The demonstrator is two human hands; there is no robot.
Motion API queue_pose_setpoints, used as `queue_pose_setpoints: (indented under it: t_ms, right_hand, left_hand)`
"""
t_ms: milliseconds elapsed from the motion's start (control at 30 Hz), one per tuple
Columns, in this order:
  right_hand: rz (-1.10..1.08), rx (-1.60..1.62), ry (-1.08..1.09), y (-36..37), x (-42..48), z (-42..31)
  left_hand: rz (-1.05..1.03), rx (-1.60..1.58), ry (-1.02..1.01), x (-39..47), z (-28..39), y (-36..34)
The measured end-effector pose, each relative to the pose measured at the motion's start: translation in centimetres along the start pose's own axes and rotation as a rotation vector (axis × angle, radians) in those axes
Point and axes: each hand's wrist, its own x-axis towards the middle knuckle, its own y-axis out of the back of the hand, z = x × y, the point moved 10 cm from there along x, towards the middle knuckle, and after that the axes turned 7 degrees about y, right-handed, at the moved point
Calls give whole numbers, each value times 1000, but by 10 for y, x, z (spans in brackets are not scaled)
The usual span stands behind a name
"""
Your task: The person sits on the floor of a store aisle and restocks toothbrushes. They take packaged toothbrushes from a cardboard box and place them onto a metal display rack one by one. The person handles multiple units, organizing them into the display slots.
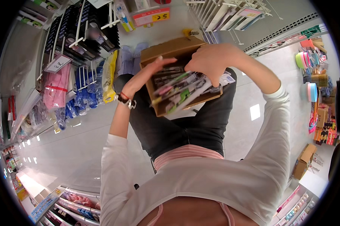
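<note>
An open cardboard box (174, 46) sits tilted across my thighs, with several long, slim packages (187, 90) in it that look like packaged toothbrushes. Over its right side reaches my right hand (209, 62), gripping some of these packages; its fingertips are partly hidden behind them. The nearest packages, with green and pink parts, are blurred and lean over the front left of the box. My left hand (147, 72) lies across the left rim with extended fingers over the contents, and I see nothing held in it.
Ahead stands a shelf wall with hanging black packages (102, 38), pink packs (55, 87), a yellow pack (109, 76) and a price tag (151, 17). White display hooks (206, 19) jut out at upper right. Colourful basins (311, 91) and cardboard boxes (304, 161) are to the right.
</note>
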Motion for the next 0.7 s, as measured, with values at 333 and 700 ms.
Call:
queue_pose_setpoints:
  t_ms: [333,700]
  right_hand:
    - [-419,300,487,-25,45,-70]
    - [-615,232,364,-83,112,-67]
  left_hand:
    - [-665,-1292,158,-67,-30,-140]
    - [-508,-1223,232,-90,-70,-172]
